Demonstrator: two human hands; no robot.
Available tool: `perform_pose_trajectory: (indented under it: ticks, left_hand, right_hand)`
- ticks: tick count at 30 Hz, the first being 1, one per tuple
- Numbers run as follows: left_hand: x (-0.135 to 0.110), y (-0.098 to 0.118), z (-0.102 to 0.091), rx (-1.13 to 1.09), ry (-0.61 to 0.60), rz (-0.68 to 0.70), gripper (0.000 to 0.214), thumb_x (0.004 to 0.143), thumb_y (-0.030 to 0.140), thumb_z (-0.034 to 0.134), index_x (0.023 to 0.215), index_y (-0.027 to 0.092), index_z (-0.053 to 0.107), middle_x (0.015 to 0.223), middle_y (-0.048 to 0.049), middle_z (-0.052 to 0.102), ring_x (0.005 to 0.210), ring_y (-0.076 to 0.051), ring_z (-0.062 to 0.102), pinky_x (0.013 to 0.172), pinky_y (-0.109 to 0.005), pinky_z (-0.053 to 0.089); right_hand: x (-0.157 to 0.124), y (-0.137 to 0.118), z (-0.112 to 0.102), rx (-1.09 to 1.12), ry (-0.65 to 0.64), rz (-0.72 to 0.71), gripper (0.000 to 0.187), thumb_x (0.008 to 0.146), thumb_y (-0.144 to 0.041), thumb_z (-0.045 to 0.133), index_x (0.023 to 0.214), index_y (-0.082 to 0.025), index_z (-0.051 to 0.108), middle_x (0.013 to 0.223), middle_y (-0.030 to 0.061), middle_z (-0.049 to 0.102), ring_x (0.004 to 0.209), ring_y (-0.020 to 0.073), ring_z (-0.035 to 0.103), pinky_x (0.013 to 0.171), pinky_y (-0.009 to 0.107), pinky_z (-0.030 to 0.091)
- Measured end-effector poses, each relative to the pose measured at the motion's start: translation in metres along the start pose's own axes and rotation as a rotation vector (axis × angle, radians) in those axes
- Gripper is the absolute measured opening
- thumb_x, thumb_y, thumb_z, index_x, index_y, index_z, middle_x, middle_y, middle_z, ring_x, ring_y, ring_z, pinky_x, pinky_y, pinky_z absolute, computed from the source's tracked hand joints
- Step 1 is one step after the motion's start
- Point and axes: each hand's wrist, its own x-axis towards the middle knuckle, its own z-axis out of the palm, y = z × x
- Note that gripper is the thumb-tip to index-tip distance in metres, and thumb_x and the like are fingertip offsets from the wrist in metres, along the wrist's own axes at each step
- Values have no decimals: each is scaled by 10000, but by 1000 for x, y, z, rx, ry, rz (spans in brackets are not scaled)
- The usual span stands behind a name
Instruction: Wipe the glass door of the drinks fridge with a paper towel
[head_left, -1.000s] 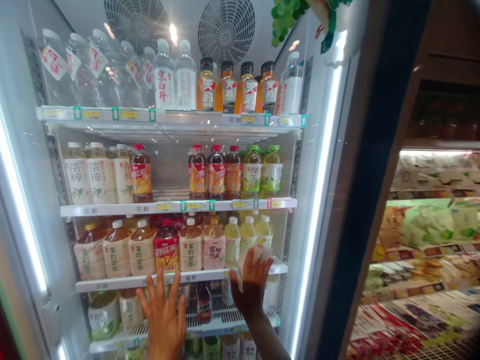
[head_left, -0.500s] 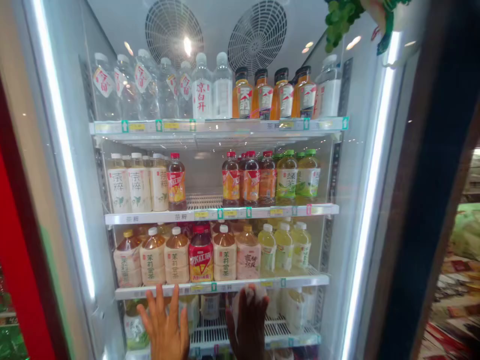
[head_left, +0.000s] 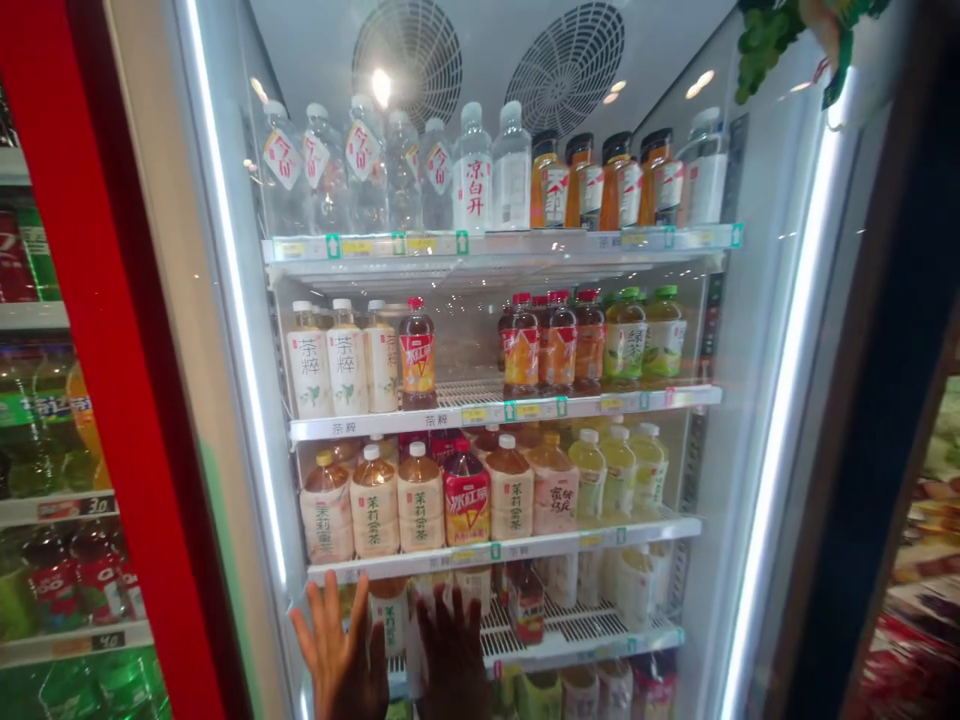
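My left hand (head_left: 337,650) is flat against the glass door (head_left: 259,300) of a drinks fridge, fingers spread. My right hand (head_left: 450,660) rests on the same glass just beside it, dark against the light, with a whitish patch at its fingers that I cannot identify. Both hands are nearest the low wire shelf (head_left: 577,635) behind the glass. Just above them runs a shelf edge (head_left: 502,545), carrying jasmine tea bottles (head_left: 375,510) and a red-labelled iced tea bottle (head_left: 466,505). Neither hand holds a visible bottle.
Higher shelves hold water bottles (head_left: 472,180) and orange and green drinks (head_left: 626,340). Two round fans (head_left: 566,65) sit at the fridge's top. A red door post (head_left: 97,300) stands left, beside another drinks fridge (head_left: 45,500). A dark post (head_left: 885,400) stands right.
The fridge has shifted right in view as my hands moved left along the glass. The red post and neighbouring fridge have come into view. My hands now sit lower, and the white patch looks smaller.
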Motion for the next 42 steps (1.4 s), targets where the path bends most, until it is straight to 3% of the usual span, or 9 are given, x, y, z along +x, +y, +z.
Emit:
perform_pose_trajectory:
  ticks: [6, 12, 15, 18, 20, 25, 32, 37, 42]
  left_hand:
    - [1, -15, -7, -73, 46, 47, 888, 921, 101, 511, 1629, 359, 40, 1731, -100, -26, 1584, -392, 7, 1205, -763, 188]
    - [36, -21, -25, -52, 113, 216, 946, 876, 64, 583, 1630, 350, 88, 1729, -105, 45, 1584, -408, 58, 1215, -776, 134]
    - [76, -17, -38, -27, 151, 301, 939, 874, 72, 605, 1627, 349, 118, 1727, -104, 72, 1584, -409, 67, 1219, -774, 107]
    - [114, -7, -47, -50, 188, 359, 883, 891, 137, 620, 1623, 328, 166, 1726, -108, 66, 1585, -406, 42, 1231, -751, 69]
    - [132, 0, -50, -85, 214, 349, 847, 901, 194, 632, 1618, 318, 198, 1726, -109, 71, 1584, -410, 37, 1236, -741, 49]
    - [161, 13, -53, -118, 239, 235, 793, 946, 171, 559, 1611, 363, 172, 1732, -46, 60, 1597, -339, -1, 1257, -687, -20]
    - [199, 37, -59, -104, 305, 192, 767, 976, 203, 519, 1618, 360, 130, 1732, -47, 83, 1599, -335, -14, 1250, -705, -22]
    - [211, 51, -58, -49, 292, 200, 769, 976, 213, 507, 1622, 355, 115, 1730, -67, 87, 1598, -342, 2, 1248, -705, -9]
    - [230, 72, -67, -52, 324, 222, 780, 976, 263, 532, 1623, 370, 107, 1735, -55, 47, 1598, -341, -22, 1252, -689, -39]
  right_hand:
    - [100, -4, -14, 49, -35, 64, 729, 932, -297, 533, 1615, -186, 302, 1600, 159, 434, 1512, 430, 334, 1200, 744, 273]
    - [88, 25, -15, 26, -53, -357, 542, 954, -196, 497, 1495, -236, 503, 1325, 26, 707, 1418, 209, 517, 1270, 399, 329]
    - [143, 43, -29, -9, 4, -365, 522, 986, -238, 498, 1505, -179, 483, 1382, 70, 672, 1497, 245, 406, 1297, 469, 247]
    - [223, 46, -55, -101, -40, -253, 612, 1018, -308, 458, 1576, -89, 332, 1611, 160, 419, 1586, 321, 168, 1267, 595, 253]
    - [253, 44, -67, -114, -28, -293, 636, 1029, -408, 447, 1560, -72, 348, 1618, 164, 405, 1595, 329, 113, 1267, 611, 242]
    - [260, 53, -76, -116, -56, -558, 567, 1030, -491, 457, 1469, -135, 498, 1492, 73, 579, 1581, 270, 188, 1318, 494, 151]
    - [312, 80, -96, -140, 3, -433, 661, 1036, -508, 404, 1549, -93, 362, 1641, 121, 379, 1597, 306, 97, 1296, 575, 177]
    - [328, 104, -113, -109, -122, -663, 650, 1017, -562, 426, 1542, -179, 393, 1603, 43, 454, 1588, 241, 158, 1314, 506, 182]
    - [387, 124, -139, -234, 61, -461, 730, 1015, -603, 407, 1611, -220, 230, 1709, 57, 230, 1595, 334, 85, 1282, 628, 146]
